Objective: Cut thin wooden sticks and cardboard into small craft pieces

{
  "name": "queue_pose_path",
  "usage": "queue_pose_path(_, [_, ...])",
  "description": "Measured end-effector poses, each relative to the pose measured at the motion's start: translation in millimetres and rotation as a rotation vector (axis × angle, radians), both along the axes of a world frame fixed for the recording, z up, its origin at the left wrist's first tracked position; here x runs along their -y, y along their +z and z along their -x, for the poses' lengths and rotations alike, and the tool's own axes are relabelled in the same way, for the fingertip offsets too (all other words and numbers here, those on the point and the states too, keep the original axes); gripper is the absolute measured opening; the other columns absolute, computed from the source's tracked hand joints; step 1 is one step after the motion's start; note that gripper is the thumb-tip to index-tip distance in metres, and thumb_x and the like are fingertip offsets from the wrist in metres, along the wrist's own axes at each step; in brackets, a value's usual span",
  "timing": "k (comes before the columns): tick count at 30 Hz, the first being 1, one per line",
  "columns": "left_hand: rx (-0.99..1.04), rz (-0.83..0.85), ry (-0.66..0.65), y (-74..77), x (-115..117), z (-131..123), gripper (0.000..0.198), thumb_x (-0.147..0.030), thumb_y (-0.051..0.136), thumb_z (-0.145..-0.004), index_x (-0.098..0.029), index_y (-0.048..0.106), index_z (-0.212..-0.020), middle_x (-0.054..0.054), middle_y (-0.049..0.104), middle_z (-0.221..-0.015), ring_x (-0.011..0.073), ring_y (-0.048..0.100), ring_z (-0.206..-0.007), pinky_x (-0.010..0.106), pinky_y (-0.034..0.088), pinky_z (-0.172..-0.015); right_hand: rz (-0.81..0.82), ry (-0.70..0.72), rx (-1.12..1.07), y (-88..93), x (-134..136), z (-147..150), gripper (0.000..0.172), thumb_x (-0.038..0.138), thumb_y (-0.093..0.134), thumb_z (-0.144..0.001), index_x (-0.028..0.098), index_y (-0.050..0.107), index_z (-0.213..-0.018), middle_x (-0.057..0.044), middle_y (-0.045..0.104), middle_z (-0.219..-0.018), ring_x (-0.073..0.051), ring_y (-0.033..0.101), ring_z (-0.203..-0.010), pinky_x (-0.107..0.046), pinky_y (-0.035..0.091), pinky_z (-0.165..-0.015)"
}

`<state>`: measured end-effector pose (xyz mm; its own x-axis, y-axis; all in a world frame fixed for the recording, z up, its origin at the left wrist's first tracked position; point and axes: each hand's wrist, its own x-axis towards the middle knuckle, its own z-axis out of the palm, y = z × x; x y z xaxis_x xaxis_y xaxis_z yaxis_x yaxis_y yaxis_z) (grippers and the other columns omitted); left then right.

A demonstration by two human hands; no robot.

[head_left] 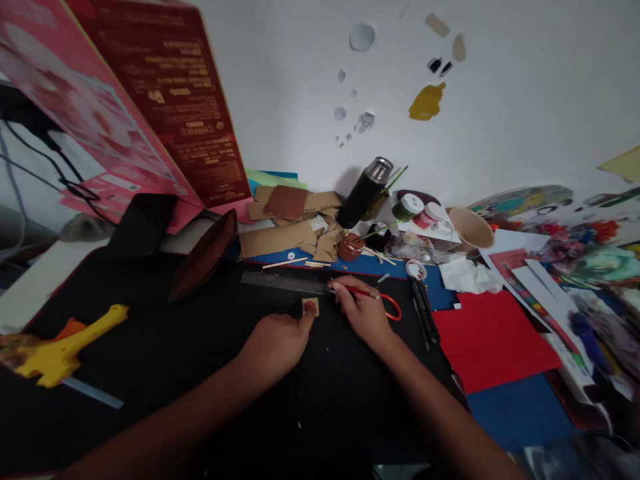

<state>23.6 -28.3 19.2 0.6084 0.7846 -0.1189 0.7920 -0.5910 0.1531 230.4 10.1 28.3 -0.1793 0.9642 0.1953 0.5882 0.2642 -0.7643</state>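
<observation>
On the black mat (200, 353), my left hand (280, 340) presses one finger onto a small tan cardboard square (307, 304); a reddish spot shows at the fingertip. The other fingers of this hand are curled under, and nothing is seen in them. My right hand (363, 312) pinches a red pencil or pen (361, 291), its tip near the right end of a clear ruler (285, 283). Just right of this hand lies an orange scissors handle (393, 308); the blades are hidden.
Cardboard scraps (277, 239), a black thermos (365, 193) and a brown jar (351, 247) stand behind the hands. Black cutters (425, 310) and red paper (495, 340) lie to the right. At the left are a yellow object (70, 350) and a tall red box (175, 100).
</observation>
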Motion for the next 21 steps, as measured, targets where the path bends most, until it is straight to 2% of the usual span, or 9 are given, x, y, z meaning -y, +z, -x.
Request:
queue_pose_path(3, [0.04, -0.011, 0.009, -0.2, -4, 2, 0.04, -0.014, 0.042, -0.101, -0.009, 0.059, -0.137, 0.009, 0.077, -0.076, 0.0256, 0.075, -0.066, 0.034, 0.057, -0.059, -0.082, 0.051, 0.071, 0.3, 2, -11, 0.023, 0.033, 0.052, -0.105, 0.022, 0.072, -0.107, -0.007, 0.075, -0.102, -0.02, 0.072, -0.088, -0.031, 0.055, -0.081])
queue_pose_path(7, [0.112, -0.03, 0.033, -4.0, -6, 4, 0.035, -0.017, 0.042, -0.102, -0.013, 0.064, -0.128, 0.008, 0.077, -0.077, 0.0248, 0.075, -0.067, 0.033, 0.056, -0.061, -0.084, 0.117, 0.288, 2.7, 3, -24, 0.025, 0.026, 0.048, -0.107, 0.023, 0.071, -0.118, -0.009, 0.074, -0.109, -0.021, 0.072, -0.096, -0.031, 0.055, -0.084])
queue_pose_path(10, [0.187, -0.03, 0.084, -3.1, -8, 8, 0.032, -0.022, 0.044, -0.102, -0.019, 0.066, -0.125, 0.007, 0.079, -0.084, 0.0256, 0.076, -0.072, 0.034, 0.056, -0.065, -0.048, 0.053, 0.435, 4.4, -2, -31, 0.025, 0.024, 0.051, -0.106, 0.022, 0.07, -0.122, -0.01, 0.074, -0.116, -0.024, 0.073, -0.1, -0.032, 0.055, -0.085])
queue_pose_path(15, [0.255, 0.002, 0.282, 7.0, -20, 15, 0.033, -0.033, 0.045, -0.103, -0.022, 0.067, -0.126, 0.009, 0.08, -0.109, 0.0279, 0.077, -0.093, 0.035, 0.057, -0.076, 0.024, -0.085, 0.606, 12.8, -16, -39, 0.03, 0.022, 0.058, -0.102, 0.021, 0.067, -0.13, -0.011, 0.074, -0.125, -0.028, 0.073, -0.104, -0.034, 0.055, -0.083])
queue_pose_path(21, [0.277, 0.097, 0.22, 14.2, -27, 13, 0.036, -0.036, 0.048, -0.102, -0.022, 0.066, -0.129, 0.01, 0.075, -0.126, 0.0299, 0.073, -0.108, 0.038, 0.055, -0.086, 0.109, -0.113, 0.633, 14.8, -20, -49, 0.032, 0.02, 0.059, -0.099, 0.021, 0.066, -0.13, -0.01, 0.076, -0.12, -0.027, 0.074, -0.101, -0.032, 0.053, -0.082])
